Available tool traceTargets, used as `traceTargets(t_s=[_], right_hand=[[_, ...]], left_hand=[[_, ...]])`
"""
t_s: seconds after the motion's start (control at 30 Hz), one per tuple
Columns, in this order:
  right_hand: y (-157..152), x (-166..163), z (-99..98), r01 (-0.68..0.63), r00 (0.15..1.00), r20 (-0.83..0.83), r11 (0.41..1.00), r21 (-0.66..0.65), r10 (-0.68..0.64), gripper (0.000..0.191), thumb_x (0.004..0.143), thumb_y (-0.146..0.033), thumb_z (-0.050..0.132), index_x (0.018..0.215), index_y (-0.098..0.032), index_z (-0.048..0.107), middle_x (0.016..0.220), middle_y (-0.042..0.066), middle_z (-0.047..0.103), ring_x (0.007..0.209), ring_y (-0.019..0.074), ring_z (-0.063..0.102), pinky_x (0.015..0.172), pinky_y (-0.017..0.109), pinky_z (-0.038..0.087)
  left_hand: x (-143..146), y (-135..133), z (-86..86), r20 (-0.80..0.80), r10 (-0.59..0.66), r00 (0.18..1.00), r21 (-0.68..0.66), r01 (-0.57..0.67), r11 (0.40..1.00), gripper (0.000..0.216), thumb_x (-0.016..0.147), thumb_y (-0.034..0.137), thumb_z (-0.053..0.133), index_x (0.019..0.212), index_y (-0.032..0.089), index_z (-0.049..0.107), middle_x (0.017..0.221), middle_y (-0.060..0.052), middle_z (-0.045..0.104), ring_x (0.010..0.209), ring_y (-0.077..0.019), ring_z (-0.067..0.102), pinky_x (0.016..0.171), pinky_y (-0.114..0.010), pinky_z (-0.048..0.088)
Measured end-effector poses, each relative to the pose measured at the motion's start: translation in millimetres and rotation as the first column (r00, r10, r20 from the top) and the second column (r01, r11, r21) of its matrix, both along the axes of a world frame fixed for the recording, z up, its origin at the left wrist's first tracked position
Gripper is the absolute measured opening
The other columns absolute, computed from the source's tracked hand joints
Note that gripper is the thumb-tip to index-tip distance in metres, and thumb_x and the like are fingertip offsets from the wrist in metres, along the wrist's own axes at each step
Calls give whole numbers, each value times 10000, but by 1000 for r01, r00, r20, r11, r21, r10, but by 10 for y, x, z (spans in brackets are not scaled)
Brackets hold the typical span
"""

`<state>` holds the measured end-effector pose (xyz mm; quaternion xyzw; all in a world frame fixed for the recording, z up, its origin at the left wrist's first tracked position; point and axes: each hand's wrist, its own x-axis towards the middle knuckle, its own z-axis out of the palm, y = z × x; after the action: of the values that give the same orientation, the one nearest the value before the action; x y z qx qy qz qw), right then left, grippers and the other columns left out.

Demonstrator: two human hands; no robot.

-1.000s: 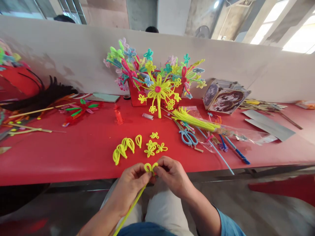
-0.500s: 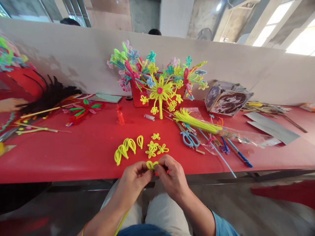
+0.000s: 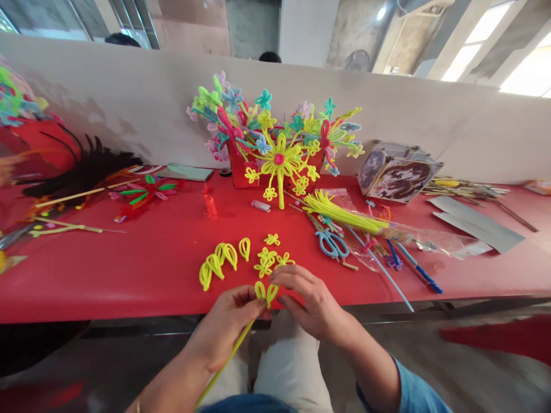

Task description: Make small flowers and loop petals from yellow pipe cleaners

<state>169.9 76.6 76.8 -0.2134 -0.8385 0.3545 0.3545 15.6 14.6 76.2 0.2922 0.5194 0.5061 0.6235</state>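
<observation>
My left hand point(image 3: 236, 312) pinches a yellow pipe cleaner point(image 3: 259, 289) at the base of two bent loops standing side by side. The pipe cleaner's long tail runs down along my left forearm. Beside the right loop is my right hand point(image 3: 312, 301), thumb and fingers apart; whether a fingertip brushes the loop I cannot tell. Just beyond my hands lie several small yellow pipe cleaner flowers point(image 3: 266, 265). Several yellow looped petals point(image 3: 215, 263) are spread to their left.
On the red table point(image 3: 150, 275), blue-handled scissors point(image 3: 330, 244) lie beside a bundle of yellow pipe cleaners point(image 3: 344, 213). A big yellow flower point(image 3: 279, 160) stands before red boxes of colourful flowers. A picture-sided box point(image 3: 398, 172) is at the right. Another person's hand point(image 3: 6, 169) shows far left.
My right hand has let go of the yellow loops and opened, shifting slightly right. Two loops now stand up clearly from my left hand, and the tail shows below it.
</observation>
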Motion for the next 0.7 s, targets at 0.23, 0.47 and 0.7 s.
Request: traceTargets(t_s=[0.23,0.47,0.7], right_hand=[[120,101,261,-201,959,260,922,332,116,154,845,-179,449,878,-196,599,849,37,613,788,125,550,727,237,444],[160,34,398,-148,954,268,988,40,132,76,737,-116,517,716,-159,576,746,12,592,708,115,545,651,216,438],[77,-205,211,168,984,131,886,-431,-123,73,662,-100,504,611,-148,524,532,-53,473,484,58,416,449,153,344]], left_hand=[[35,-23,51,157,-104,982,-65,116,991,122,586,240,702,566,149,623,540,6,568,552,-121,522,596,-255,411],[38,-47,40,-53,-50,997,18,51,999,95,639,243,669,588,175,627,570,3,620,584,-110,530,566,-205,389],[53,-24,75,-587,272,762,293,-113,950,46,619,225,664,657,214,642,638,21,632,643,-140,556,596,-207,406]])
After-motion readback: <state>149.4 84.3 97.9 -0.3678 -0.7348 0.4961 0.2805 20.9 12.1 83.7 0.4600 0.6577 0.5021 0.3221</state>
